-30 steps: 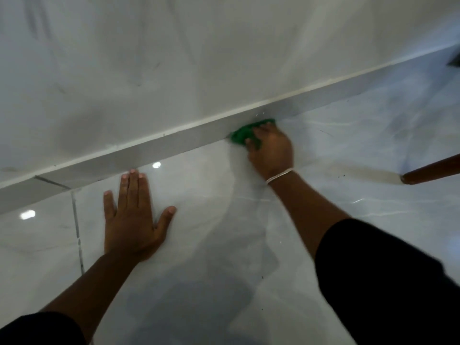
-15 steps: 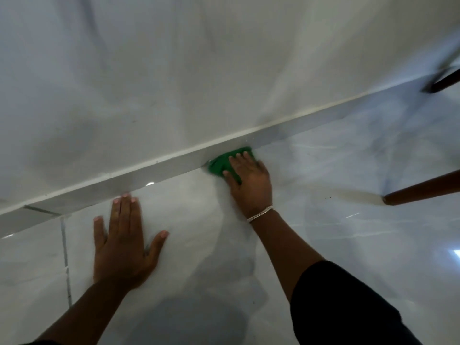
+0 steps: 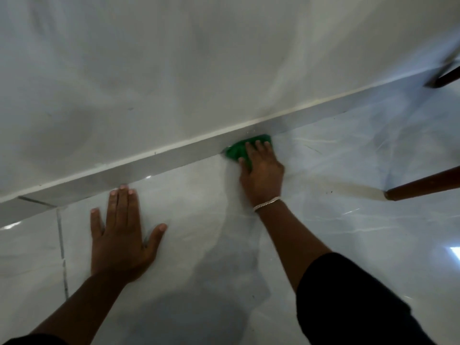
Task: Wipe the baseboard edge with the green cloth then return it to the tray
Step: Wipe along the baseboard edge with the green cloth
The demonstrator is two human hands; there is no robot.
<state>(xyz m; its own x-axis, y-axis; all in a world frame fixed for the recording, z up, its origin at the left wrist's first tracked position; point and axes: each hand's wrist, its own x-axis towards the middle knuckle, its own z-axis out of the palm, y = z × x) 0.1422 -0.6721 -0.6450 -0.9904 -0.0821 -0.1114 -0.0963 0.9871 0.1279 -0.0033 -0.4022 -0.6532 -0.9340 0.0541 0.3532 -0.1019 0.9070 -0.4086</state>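
Observation:
The green cloth (image 3: 239,148) lies bunched at the foot of the grey baseboard (image 3: 154,161), where it meets the glossy floor. My right hand (image 3: 261,173) presses down on the cloth with its fingers spread over it; a thin silver bracelet circles the wrist. My left hand (image 3: 122,232) rests flat on the floor tile, fingers apart, fingertips just short of the baseboard. It holds nothing. No tray is in view.
A white wall (image 3: 199,58) rises above the baseboard. Two brown wooden furniture legs stand at the right: one (image 3: 423,186) on the floor near my right hand, another (image 3: 445,77) farther back by the wall. A dark grout line (image 3: 61,245) runs left of my left hand.
My right hand has slid the cloth along the baseboard, first to the left and then back to the right. My left hand has stayed flat on the floor. The view has shifted.

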